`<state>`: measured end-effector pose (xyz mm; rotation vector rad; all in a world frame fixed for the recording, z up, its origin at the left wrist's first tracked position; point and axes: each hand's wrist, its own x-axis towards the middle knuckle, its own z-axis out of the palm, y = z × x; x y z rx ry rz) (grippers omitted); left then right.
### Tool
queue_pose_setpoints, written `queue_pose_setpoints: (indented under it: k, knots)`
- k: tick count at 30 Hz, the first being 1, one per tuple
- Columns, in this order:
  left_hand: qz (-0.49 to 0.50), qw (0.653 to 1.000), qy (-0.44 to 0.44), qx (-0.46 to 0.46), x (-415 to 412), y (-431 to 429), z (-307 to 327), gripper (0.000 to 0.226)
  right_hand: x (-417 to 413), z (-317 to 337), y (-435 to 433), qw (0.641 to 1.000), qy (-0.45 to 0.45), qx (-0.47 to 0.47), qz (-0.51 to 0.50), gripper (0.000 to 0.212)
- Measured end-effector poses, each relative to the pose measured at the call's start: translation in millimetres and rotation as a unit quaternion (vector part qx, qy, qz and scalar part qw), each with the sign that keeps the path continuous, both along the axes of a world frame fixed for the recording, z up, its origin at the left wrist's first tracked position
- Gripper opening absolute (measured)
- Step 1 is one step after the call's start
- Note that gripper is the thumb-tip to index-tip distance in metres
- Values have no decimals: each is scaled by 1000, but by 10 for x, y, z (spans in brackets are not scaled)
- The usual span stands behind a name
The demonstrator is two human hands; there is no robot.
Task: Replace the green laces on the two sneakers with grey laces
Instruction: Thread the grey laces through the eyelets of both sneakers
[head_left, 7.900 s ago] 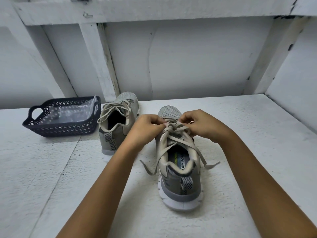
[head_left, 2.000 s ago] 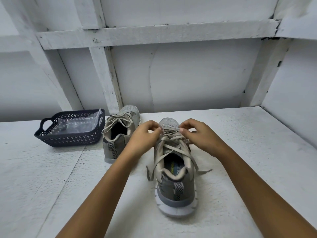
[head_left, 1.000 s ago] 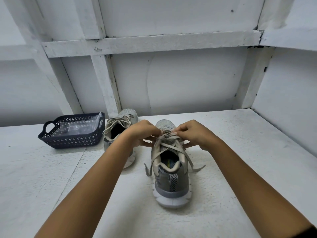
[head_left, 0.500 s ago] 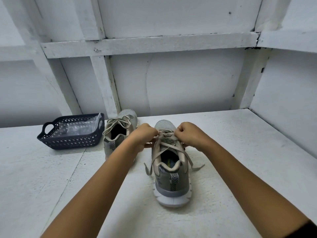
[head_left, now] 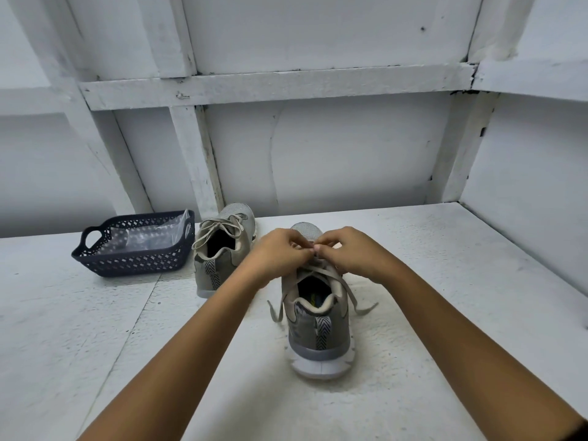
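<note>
Two grey sneakers stand on a white table [head_left: 445, 249], heels toward me. The nearer sneaker [head_left: 319, 332] is at centre, with a grey lace [head_left: 351, 292] whose loose ends hang down both sides. My left hand [head_left: 278, 253] and my right hand [head_left: 351, 249] meet over its tongue, fingertips pinched together on the lace near the top eyelets. The hands hide the lace crossings beneath them. The second sneaker [head_left: 221, 253] stands behind and to the left, laced in grey with its lace tied.
A dark perforated basket [head_left: 133, 264] with a clear plastic bag [head_left: 149, 235] inside sits at the back left, beside the second sneaker. White walls with wooden beams close the back and the right side.
My two hands have drawn closer together over the nearer sneaker's tongue, until their fingertips touch. The view has tilted slightly upward. The sneakers and basket have stayed in place.
</note>
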<state>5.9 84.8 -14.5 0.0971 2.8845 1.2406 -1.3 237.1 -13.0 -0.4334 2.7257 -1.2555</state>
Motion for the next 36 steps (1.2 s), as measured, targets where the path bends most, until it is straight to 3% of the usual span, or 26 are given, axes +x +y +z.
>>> queue_pose_setpoints:
  k: [2,8,11,14,16,20,22,25,32,36]
  knots:
    - [12,997,31,-64,-5,56,-7,7,-2,35,-49,1000,-9,14,-11,15]
    - [64,992,34,-101,3,176,-42,17,-14,11,-120,997,-22,-16,-71,8]
    - [92,995,-6,35,-30,136,-56,21,-5,-32,-86,992,-31,-44,-114,14]
    - [129,958,-75,244,-15,33,-24,23,26,-75,-31,981,-71,-122,-136,25]
    - [118,937,-98,313,68,0,14,27,58,-87,-14,977,-70,-145,-138,26]
    - [68,973,0,220,139,-67,-94,14,128,-74,6,987,-10,-121,-102,7]
    - [30,986,69,148,186,-103,-128,5,151,-79,27,995,42,-59,-68,12]
    - [-15,991,124,54,214,-113,-174,11,186,-109,10,993,102,11,-55,13]
    - [41,983,180,7,244,13,-227,10,224,-134,-39,989,113,-19,-94,4]
    - [124,977,132,111,245,-7,-261,7,246,-209,10,981,51,-115,-144,12]
